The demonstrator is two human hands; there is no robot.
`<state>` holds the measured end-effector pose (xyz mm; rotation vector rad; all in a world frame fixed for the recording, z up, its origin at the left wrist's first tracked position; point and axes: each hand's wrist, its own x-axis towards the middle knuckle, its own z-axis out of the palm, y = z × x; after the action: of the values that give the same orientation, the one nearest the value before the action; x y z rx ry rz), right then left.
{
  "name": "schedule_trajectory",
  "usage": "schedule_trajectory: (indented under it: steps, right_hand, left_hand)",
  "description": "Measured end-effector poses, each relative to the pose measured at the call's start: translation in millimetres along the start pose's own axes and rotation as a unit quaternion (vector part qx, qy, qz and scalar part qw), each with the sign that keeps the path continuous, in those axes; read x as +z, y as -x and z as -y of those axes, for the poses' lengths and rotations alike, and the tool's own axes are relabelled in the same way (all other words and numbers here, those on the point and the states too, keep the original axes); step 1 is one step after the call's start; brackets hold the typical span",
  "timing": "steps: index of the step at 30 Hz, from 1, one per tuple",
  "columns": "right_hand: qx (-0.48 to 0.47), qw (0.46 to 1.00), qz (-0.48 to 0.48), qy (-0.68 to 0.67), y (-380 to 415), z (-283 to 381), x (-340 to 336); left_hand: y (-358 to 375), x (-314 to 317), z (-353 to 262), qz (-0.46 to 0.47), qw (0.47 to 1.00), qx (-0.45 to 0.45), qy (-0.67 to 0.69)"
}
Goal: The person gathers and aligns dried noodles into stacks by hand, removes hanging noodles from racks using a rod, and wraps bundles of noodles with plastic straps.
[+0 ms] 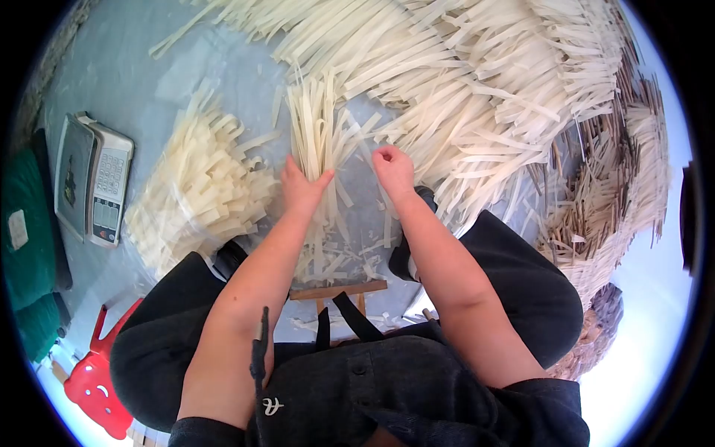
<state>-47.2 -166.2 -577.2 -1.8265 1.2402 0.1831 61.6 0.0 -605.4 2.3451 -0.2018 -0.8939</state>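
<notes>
My left hand (304,185) is wrapped round the lower part of a loose bundle of pale flat strips (316,127), which look like dried leaf or bamboo; they fan out away from me. To its right, my right hand (393,171) is closed in a fist. A thin translucent strip (359,128) runs between the bundle and that fist, but whether the fingers hold its end is hidden. Left of the bundle lies a thick stack of similar strips (205,186) with a clear band around it. Short scraps (335,257) are scattered on the floor below my hands.
A large heap of strips (447,67) spreads across the back and right, with darker stalks (596,179) at its edge. At left are a digital scale (110,182) and green bags (30,231). A red plastic stool (97,384) stands lower left. A wooden bar (339,290) sits between my legs.
</notes>
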Motion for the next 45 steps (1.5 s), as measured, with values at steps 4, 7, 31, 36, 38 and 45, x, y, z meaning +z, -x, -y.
schedule_trajectory:
  steps: [4, 7, 31, 36, 38, 45]
  right_hand:
    - [-0.108, 0.962, -0.153, 0.198, -10.5, -38.8, 37.3]
    - [0.001, 1.000, -0.021, 0.010, -6.2, -12.6, 59.2]
    - [-0.366, 0.930, -0.044, 0.011, 143.0, 178.1, -72.9]
    - [-0.428, 0.901, -0.058, 0.043, 217.5, 207.0, -123.6]
    - [-0.358, 0.923, 0.126, 0.060, 243.2, 216.2, -149.5]
    - [-0.294, 0.890, -0.076, -0.341, 238.9, 211.5, -214.5]
  left_hand:
    - [-9.7, 6.3, 2.2, -0.039, 0.996, 0.080, 0.028]
    - [-15.2, 5.9, 1.2, -0.017, 0.993, 0.112, 0.026]
    - [123.8, -184.9, -143.4, 0.268, 0.811, 0.066, 0.515]
    - [179.8, -227.4, -157.9, 0.276, 0.814, 0.114, 0.498]
    - [201.5, -240.9, -152.8, 0.277, 0.842, 0.091, 0.453]
    - [233.5, -225.4, -119.0, 0.376, 0.820, 0.061, 0.427]
